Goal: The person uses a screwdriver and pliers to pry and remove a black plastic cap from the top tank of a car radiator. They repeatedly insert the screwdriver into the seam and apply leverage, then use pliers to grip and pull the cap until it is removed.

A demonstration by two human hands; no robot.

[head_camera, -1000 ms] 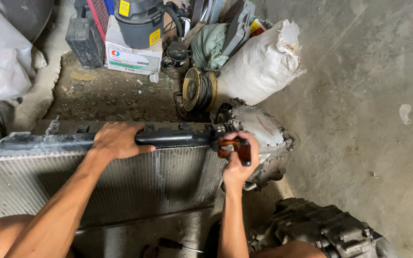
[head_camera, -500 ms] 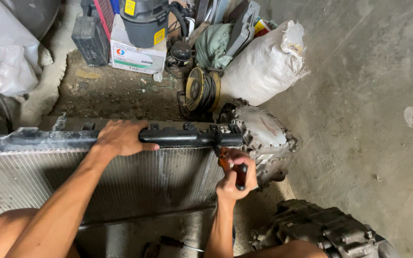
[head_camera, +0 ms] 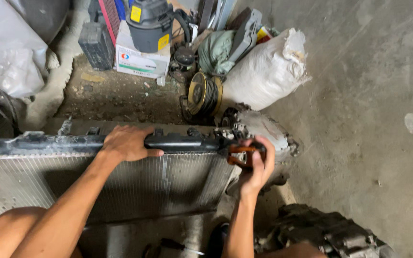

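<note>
The right hand (head_camera: pixel 258 165) has slid up, squeezing the orange-handled pliers (head_camera: pixel 243 155) at the corner, while the left hand (head_camera: pixel 126 143) grips the radiator (head_camera: pixel 120 184) top, keeping it steady.

White cardboard box (head_camera: pixel 142 59) at top centre, on the dirt floor, with a small red-blue logo on its face and a green strip along the bottom edge. Grey canister (head_camera: pixel 150 24) sits on it, two yellow labels (head_camera: pixel 135 13): one upper left, one lower right. White woven sack (head_camera: pixel 264 71) right of the box, lying tilted, tied end toward the right. Pale plastic bag (head_camera: pixel 10 52) top left.
</note>
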